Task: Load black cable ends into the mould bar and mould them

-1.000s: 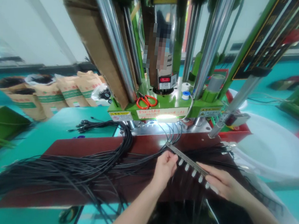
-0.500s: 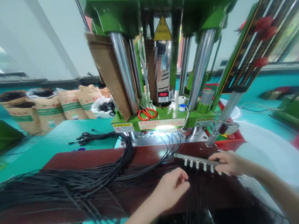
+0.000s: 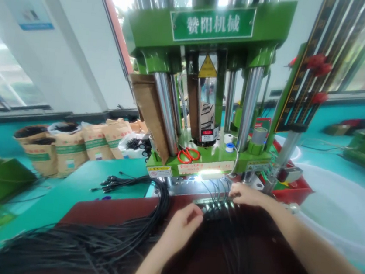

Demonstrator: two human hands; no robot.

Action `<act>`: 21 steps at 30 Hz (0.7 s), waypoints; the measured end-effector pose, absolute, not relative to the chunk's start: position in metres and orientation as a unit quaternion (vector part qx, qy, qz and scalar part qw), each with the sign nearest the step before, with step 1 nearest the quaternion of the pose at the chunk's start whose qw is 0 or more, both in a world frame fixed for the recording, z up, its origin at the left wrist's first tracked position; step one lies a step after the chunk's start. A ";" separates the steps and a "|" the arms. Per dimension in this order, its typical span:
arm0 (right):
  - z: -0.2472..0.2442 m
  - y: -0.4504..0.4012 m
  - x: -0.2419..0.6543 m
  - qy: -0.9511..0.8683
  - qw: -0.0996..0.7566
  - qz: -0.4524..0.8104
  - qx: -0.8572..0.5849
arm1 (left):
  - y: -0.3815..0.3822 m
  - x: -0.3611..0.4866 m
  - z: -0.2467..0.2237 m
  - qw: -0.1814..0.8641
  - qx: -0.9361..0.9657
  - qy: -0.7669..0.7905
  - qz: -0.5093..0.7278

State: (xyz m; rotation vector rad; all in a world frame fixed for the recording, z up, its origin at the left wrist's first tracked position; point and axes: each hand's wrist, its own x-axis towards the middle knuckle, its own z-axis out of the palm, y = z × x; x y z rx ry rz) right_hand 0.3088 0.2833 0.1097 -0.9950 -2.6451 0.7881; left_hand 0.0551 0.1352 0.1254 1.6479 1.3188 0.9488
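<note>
My left hand [image 3: 183,225] is at the left end of a metal strip [image 3: 217,204] with small fittings, its fingers curled; what they pinch, if anything, is too small to tell. Over the strip's right end is my right hand [image 3: 245,194], fingertips pressed together near thin black cables [image 3: 218,187] that run up toward the lit green press [image 3: 196,159]. The strip lies on the dark red board in front of the press. A large bundle of black cables [image 3: 92,236] spreads over the board to the left.
Orange-handled scissors [image 3: 188,155] and a blue-and-white spool [image 3: 230,147] sit on the press base. Paper sacks [image 3: 68,152] stand at the back left. To the right are a red tray [image 3: 291,191] and a big white tub [image 3: 341,212].
The view has tilted up. My right hand has moved left with the metal strip, which now lies by the press under the cables. My left hand has shifted left, to the strip's left end.
</note>
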 end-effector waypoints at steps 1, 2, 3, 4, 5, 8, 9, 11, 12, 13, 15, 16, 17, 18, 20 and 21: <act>0.106 0.281 0.311 -0.894 0.118 0.262 -0.345 | 0.145 0.048 0.122 0.393 0.649 0.527 0.382; 0.104 0.279 0.313 -0.889 0.133 0.259 -0.354 | 0.156 0.041 0.118 0.382 0.648 0.534 0.387; 0.101 0.277 0.315 -0.882 0.150 0.255 -0.367 | 0.167 0.034 0.114 0.368 0.647 0.543 0.388; 0.098 0.274 0.318 -0.873 0.168 0.252 -0.382 | 0.177 0.028 0.109 0.352 0.647 0.554 0.388; 0.096 0.272 0.321 -0.862 0.188 0.249 -0.400 | 0.187 0.022 0.104 0.335 0.645 0.568 0.386; 0.086 0.268 0.327 -0.821 0.246 0.244 -0.454 | 0.205 0.013 0.086 0.272 0.637 0.622 0.365; 0.083 0.268 0.329 -0.808 0.262 0.243 -0.469 | 0.207 0.012 0.081 0.248 0.643 0.636 0.347; 0.079 0.268 0.331 -0.788 0.284 0.244 -0.489 | 0.206 0.015 0.073 0.201 0.672 0.647 0.299; 0.077 0.268 0.331 -0.781 0.291 0.245 -0.494 | 0.204 0.017 0.070 0.182 0.690 0.644 0.275; 0.077 0.269 0.332 -0.778 0.296 0.247 -0.496 | 0.202 0.019 0.068 0.168 0.704 0.641 0.257; 0.076 0.269 0.332 -0.779 0.299 0.250 -0.492 | 0.199 0.022 0.067 0.158 0.715 0.637 0.242; 0.076 0.269 0.332 -0.780 0.300 0.251 -0.488 | 0.198 0.022 0.067 0.158 0.714 0.637 0.242; 0.076 0.268 0.332 -0.783 0.299 0.250 -0.485 | 0.198 0.022 0.067 0.161 0.713 0.638 0.243; 0.075 0.268 0.332 -0.785 0.299 0.250 -0.481 | 0.198 0.022 0.067 0.163 0.711 0.639 0.244; 0.075 0.267 0.331 -0.791 0.298 0.245 -0.475 | 0.200 0.020 0.066 0.164 0.710 0.640 0.245; 0.074 0.266 0.331 -0.794 0.297 0.243 -0.472 | 0.200 0.020 0.066 0.163 0.710 0.640 0.246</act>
